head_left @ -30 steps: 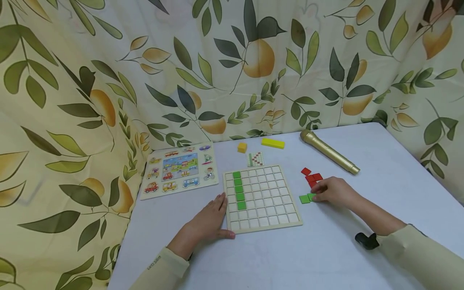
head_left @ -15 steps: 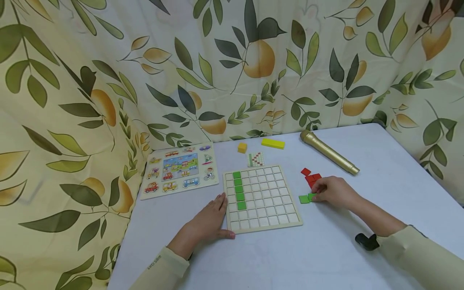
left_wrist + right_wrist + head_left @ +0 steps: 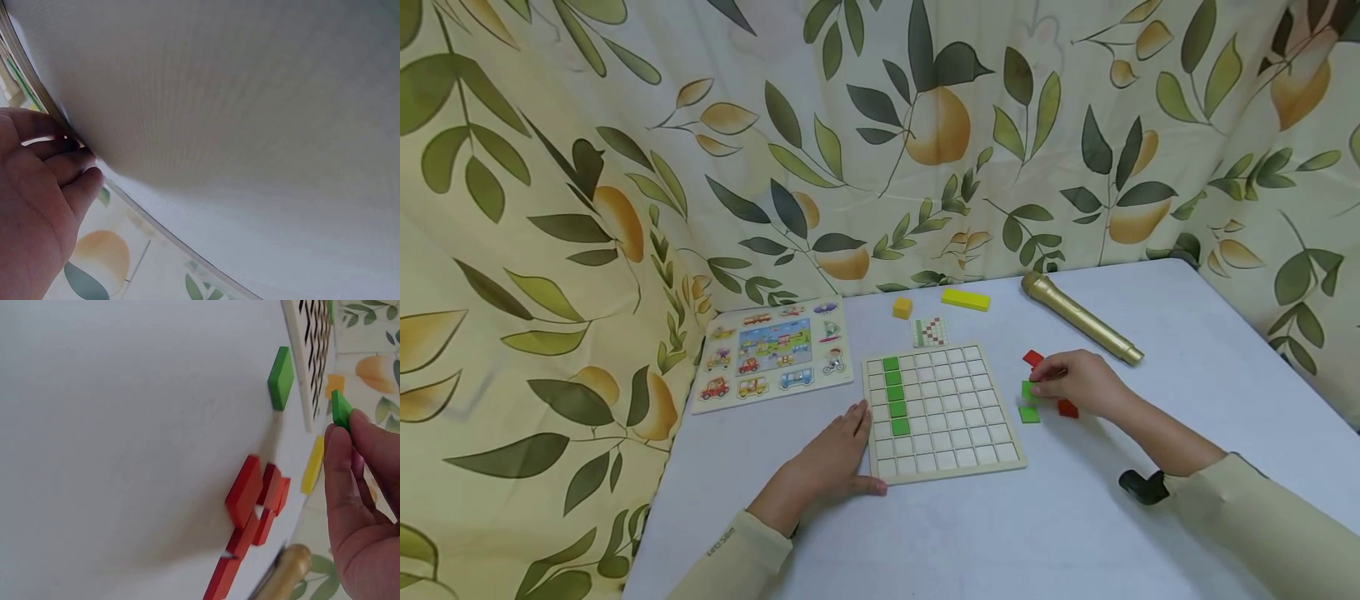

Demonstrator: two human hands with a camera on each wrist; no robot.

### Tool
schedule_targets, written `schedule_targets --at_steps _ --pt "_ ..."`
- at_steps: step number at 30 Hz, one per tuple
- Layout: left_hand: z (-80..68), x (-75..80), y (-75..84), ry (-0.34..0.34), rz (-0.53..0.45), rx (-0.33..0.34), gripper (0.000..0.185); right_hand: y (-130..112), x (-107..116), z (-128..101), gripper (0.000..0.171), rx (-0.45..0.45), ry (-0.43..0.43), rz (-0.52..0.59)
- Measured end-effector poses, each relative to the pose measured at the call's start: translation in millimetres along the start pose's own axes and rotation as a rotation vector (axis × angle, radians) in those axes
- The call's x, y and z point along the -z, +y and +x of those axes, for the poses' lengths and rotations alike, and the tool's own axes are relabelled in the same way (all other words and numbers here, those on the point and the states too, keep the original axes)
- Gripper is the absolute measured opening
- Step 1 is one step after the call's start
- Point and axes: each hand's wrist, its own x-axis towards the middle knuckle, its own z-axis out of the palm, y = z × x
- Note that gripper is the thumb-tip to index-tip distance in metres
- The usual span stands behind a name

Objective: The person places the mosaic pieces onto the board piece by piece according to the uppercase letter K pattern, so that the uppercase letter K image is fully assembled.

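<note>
My right hand [image 3: 1081, 385] pinches a green square tile [image 3: 341, 411] between thumb and fingertips, raised off the table. Below it in the head view, a second green tile [image 3: 1029, 415] lies beside the board's right edge. Several red tiles [image 3: 245, 492] lie near and partly under the hand; in the head view it hides some of them. At the left edge of the wooden grid board [image 3: 958, 414], my left hand [image 3: 829, 454] rests with fingers extended, the thumb [image 3: 869, 485] spread along the near corner. Several green tiles [image 3: 897, 408] form a column in the board's second column.
A small pattern card [image 3: 930, 332] lies behind the board, with an orange cube [image 3: 902, 307] and a yellow bar [image 3: 966, 300] farther back. A picture puzzle board [image 3: 772, 387] is at left. The gold microphone [image 3: 1082, 320] lies at back right.
My right hand has lifted one green tile off the table and moved slightly up and left in the head view. A red tile now shows beneath the hand. The left hand stays put.
</note>
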Motion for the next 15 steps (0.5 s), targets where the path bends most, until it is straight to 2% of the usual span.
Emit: schedule_targets --at_steps 11,15 --pt "1.6 -3.3 -0.5 0.005 0.014 0.008 0.119 -22.2 -23.4 17.2 0.013 0.059 -0.024 0.060" --pt "0.9 -2.1 -0.1 0.003 0.011 0.010 0.119 -30.3 -34.3 22.7 0.012 0.028 -0.057 0.108"
